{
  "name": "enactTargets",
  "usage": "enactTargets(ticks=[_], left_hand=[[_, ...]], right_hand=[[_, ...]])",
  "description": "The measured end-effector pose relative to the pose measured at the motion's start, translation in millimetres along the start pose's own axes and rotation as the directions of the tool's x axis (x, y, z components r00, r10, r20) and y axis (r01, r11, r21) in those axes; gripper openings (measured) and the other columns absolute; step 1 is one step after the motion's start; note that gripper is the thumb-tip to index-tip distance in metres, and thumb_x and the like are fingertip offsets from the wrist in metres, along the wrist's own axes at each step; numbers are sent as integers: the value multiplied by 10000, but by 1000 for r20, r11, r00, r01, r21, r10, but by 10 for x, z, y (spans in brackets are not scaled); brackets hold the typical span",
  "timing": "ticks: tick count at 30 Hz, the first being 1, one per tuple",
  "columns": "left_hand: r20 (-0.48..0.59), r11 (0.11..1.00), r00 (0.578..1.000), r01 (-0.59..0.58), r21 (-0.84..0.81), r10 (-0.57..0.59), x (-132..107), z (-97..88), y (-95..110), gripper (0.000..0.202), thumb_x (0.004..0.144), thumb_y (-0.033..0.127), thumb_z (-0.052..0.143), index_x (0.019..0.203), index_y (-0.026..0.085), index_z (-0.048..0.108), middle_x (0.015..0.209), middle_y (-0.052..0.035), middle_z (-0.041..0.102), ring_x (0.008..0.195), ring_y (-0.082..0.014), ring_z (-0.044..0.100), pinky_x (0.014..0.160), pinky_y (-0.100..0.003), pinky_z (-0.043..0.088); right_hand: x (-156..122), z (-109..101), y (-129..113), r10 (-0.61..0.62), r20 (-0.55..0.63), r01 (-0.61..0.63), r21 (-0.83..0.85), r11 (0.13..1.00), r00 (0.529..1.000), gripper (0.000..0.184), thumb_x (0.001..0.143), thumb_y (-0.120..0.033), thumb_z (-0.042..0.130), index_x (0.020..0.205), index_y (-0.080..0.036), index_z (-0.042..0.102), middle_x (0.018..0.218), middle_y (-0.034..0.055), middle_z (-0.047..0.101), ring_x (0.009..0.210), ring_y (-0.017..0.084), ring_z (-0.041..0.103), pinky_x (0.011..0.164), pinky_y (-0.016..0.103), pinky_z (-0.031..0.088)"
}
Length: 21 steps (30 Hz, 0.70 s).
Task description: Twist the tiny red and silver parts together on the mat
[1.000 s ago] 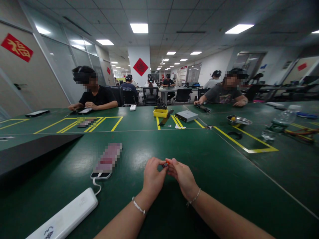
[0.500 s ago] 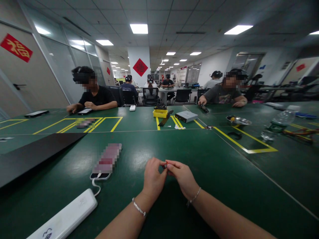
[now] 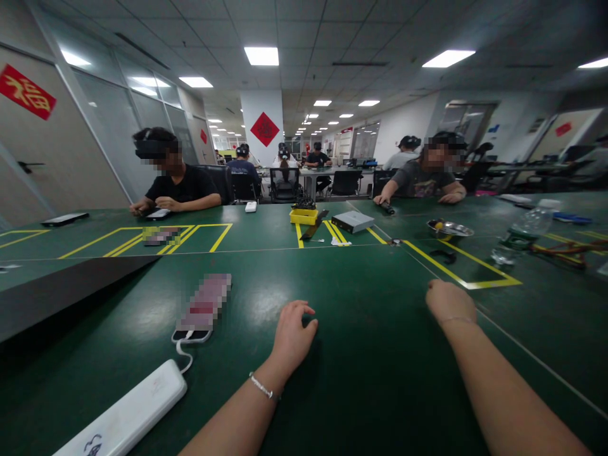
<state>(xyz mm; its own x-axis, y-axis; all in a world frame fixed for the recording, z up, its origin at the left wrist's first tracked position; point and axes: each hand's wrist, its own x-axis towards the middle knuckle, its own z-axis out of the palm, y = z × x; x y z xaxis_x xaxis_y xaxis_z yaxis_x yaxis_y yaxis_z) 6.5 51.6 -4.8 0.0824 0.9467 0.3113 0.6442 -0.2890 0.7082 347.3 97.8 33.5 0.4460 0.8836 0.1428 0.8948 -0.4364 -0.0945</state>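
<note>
My left hand (image 3: pixel 292 332) rests on the green table (image 3: pixel 370 329) in front of me. Its fingers are curled in towards the thumb, and whatever is inside them is hidden. My right hand (image 3: pixel 449 299) lies further right on the table, close to the corner of a yellow taped rectangle (image 3: pixel 494 278). I see only its back, so the fingers do not show. Each wrist wears a thin bracelet. The two hands are well apart.
A phone (image 3: pixel 204 307) with a white cable lies left of my left hand, and a white power bank (image 3: pixel 128 411) lies nearer me. A black slab (image 3: pixel 61 285) is at the left. Farther off are a yellow bin (image 3: pixel 304 216), a grey box (image 3: pixel 352 221), a metal bowl (image 3: pixel 449 228) and a bottle (image 3: pixel 522 229). Other people sit at the far side.
Both hands were pinched together on a small orange and black item. My right hand has since swung away to the right; my left hand stayed put, fingers curled.
</note>
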Motion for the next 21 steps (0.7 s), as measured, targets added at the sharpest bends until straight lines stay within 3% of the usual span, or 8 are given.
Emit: enactTargets(ticks=[3, 6, 12, 17, 21], left_hand=[[28, 1000, 1000, -7, 20, 7, 0, 4, 7, 130, 685, 158, 546, 799, 193, 598, 1061, -56, 555, 1061, -205, 464, 941, -380, 327], [42, 1000, 999, -6, 30, 5, 0, 0, 17, 133, 684, 161, 544, 798, 193, 606, 1072, -61, 553, 1069, -208, 457, 942, -376, 327], [52, 1000, 999, 13, 18, -14, -13, -17, 32, 138, 679, 160, 544, 795, 195, 610, 1088, -64, 547, 1075, -214, 453, 943, -387, 326], [35, 1000, 999, 2, -6, -2, -19, 1, 2, 144, 673, 149, 545, 790, 201, 611, 1087, -60, 546, 1076, -216, 452, 939, -396, 330], [30, 1000, 1000, -6, -25, 7, -17, 9, -6, 141, 674, 141, 540, 781, 200, 611, 1076, -66, 548, 1066, -219, 459, 936, -406, 328]], right_hand=[[62, 41, 320, 79, 2, -79, 2, 997, 997, 285, 747, -193, 387, 839, -116, 645, 864, 188, 608, 766, 286, 586, 632, 391, 443], [80, 107, 463, 99, -11, -99, 11, 995, 995, 287, 757, -279, 413, 856, -136, 641, 886, 169, 607, 769, 280, 581, 624, 378, 448], [189, 297, 535, 26, -13, -25, 96, 995, 1000, 282, 748, -367, 450, 835, -193, 655, 946, 111, 585, 809, 248, 556, 647, 342, 439], [185, 311, 629, 119, 24, -121, 103, 987, 993, 290, 756, -340, 424, 825, -180, 656, 924, 134, 588, 809, 266, 553, 616, 346, 423], [132, 277, 650, 213, 30, -215, 95, 972, 977, 348, 757, -370, 408, 926, -179, 645, 996, 182, 564, 887, 326, 526, 615, 386, 412]])
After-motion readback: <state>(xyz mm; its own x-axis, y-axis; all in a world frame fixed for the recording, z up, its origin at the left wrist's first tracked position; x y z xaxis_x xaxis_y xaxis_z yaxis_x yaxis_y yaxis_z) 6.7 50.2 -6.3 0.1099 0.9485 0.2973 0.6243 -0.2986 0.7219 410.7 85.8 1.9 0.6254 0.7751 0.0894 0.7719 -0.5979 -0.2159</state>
